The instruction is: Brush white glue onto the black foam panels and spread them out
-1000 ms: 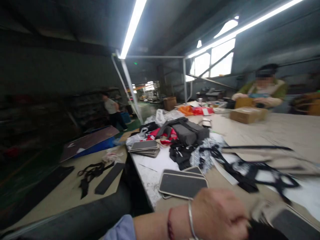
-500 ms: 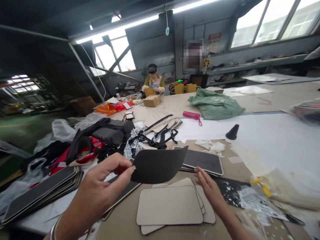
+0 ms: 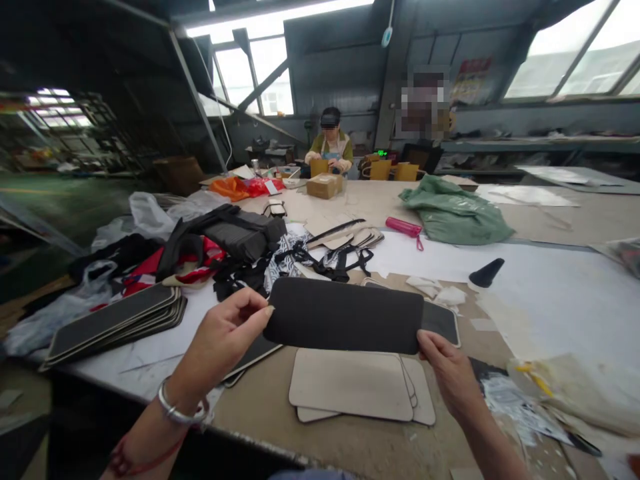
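A thin black rectangular sheet (image 3: 345, 315) with rounded corners is stretched between my hands. My left hand (image 3: 227, 337) pinches its left end between thumb and fingers. At the lower right corner, my right hand (image 3: 450, 370) grips it the same way. Beneath the sheet, several beige rounded panels (image 3: 350, 387) lie loosely stacked on the brown work surface. Partly hidden behind the sheet's right end is a black panel with a pale edge (image 3: 443, 321). Another dark panel (image 3: 255, 355) lies below my left hand, partly covered.
On the left is a stack of black panels (image 3: 115, 320), beside red and black bags (image 3: 190, 257). Farther off are a pink pouch (image 3: 404, 227), green cloth (image 3: 460, 210) and black cone (image 3: 486, 273). A person (image 3: 330, 143) sits across the table behind a cardboard box (image 3: 324, 186).
My right hand has taken hold of the sheet's free right end. The sheet, curled before, is now drawn out flat. The view has shifted left.
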`<state>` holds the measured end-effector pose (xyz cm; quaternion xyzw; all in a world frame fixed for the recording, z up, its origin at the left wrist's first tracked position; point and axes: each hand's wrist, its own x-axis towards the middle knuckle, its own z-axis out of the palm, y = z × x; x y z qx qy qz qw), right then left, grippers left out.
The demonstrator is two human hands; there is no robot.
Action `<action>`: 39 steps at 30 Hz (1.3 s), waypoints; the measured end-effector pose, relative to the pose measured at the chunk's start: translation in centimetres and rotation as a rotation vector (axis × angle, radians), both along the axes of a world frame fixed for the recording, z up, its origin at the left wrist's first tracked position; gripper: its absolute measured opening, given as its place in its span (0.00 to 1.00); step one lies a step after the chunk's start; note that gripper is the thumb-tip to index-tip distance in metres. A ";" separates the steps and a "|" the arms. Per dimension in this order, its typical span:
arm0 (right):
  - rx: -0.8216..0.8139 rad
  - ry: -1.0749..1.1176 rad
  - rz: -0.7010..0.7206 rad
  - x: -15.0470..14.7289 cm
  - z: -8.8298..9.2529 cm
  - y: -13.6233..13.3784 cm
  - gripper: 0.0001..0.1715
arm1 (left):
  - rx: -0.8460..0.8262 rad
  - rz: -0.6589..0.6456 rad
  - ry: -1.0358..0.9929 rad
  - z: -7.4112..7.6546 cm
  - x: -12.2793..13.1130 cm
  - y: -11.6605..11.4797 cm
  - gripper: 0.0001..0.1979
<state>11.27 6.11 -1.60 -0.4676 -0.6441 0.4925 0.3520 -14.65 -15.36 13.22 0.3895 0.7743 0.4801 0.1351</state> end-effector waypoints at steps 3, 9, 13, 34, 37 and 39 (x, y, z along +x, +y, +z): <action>0.146 -0.214 -0.006 1.8 -1.5 -1.2 0.26 | -0.051 -0.030 -0.154 -6.0 -1.2 -0.5 0.10; 0.213 -0.481 0.032 3.9 -8.6 -3.7 0.25 | -0.387 0.078 -0.374 -20.4 -0.1 0.3 0.08; 0.183 -0.517 0.022 3.8 -11.9 -4.2 0.28 | -0.456 0.106 -0.374 -24.5 0.4 0.9 0.10; 0.132 -0.588 -0.016 1.4 -14.6 -4.1 0.18 | -0.550 0.120 -0.300 -27.8 -2.0 1.9 0.11; 0.115 -0.584 -0.007 1.5 -14.4 -4.0 0.19 | -0.547 0.124 -0.296 -27.6 -1.8 2.0 0.11; 0.103 -0.584 -0.005 1.5 -14.3 -3.9 0.20 | -0.548 0.128 -0.290 -27.3 -1.7 2.1 0.11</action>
